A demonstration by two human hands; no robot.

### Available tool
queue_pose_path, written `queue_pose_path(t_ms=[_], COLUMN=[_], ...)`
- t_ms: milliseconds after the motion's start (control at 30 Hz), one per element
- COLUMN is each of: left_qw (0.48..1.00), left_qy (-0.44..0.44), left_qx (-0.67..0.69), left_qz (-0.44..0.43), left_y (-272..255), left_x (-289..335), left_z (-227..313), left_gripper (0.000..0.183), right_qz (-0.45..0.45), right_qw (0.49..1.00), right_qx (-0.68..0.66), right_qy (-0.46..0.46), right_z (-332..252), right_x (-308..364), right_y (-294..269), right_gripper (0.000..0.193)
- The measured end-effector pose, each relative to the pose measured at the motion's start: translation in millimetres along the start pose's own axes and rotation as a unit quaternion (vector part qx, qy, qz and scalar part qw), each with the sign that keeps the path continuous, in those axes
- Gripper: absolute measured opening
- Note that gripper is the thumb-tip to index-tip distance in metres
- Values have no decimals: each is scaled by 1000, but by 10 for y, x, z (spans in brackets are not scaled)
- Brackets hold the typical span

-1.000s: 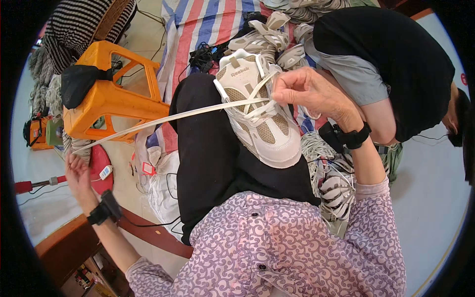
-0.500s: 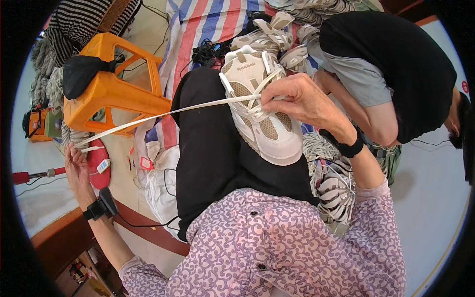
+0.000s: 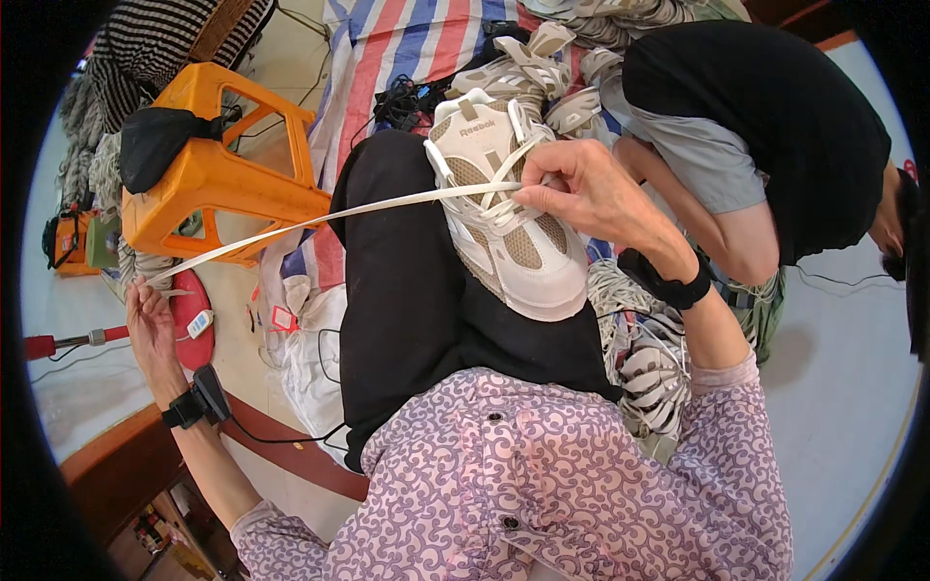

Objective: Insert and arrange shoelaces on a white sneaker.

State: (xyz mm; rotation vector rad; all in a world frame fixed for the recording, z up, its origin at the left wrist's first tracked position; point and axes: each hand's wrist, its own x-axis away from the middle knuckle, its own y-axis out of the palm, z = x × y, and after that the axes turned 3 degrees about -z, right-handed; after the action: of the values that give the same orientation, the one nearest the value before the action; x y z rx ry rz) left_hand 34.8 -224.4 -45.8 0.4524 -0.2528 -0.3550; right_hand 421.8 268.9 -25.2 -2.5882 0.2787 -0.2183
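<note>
A beige and white sneaker (image 3: 538, 276) rests on my lap, its toe toward me. Its upper is partly laced, with laces crossing over the tongue. One flat cream shoelace (image 3: 320, 223) stretches nearly taut from the shoe out to the far left. At that end my left hand (image 3: 152, 324) is closed on the lace, a short tail sticking out beside the fingers. Over the shoe's eyelets, my right hand (image 3: 581, 194) pinches at the lacing with thumb and forefinger; the exact spot gripped is partly hidden by the fingers.
An orange plastic stool (image 3: 223, 165) with a black cloth stands at left. More shoe uppers (image 3: 528, 73) lie on a striped sheet (image 3: 387, 48) ahead. Bundled laces (image 3: 625, 290) hang by my right side. A person in a black top (image 3: 756, 126) bends close on the right.
My right hand has shifted very slightly to the right along the lacing. The lace stays stretched to my left hand, which has hardly moved.
</note>
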Motion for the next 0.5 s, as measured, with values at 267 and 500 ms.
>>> queue_pose_path(t_ms=[267,500], left_qw=[1000,1000], left_qy=[-9,-8], left_qx=[4,3], left_qz=[-17,-4], left_y=[-139,-93], left_x=[-35,27], left_z=[11,-66], left_gripper=[23,24], right_qz=[-6,63], right_qw=[997,997], right_qx=[25,-4], right_qy=[-71,44], right_z=[-64,-1], right_x=[-52,-116], right_y=[126,307], right_gripper=[19,23])
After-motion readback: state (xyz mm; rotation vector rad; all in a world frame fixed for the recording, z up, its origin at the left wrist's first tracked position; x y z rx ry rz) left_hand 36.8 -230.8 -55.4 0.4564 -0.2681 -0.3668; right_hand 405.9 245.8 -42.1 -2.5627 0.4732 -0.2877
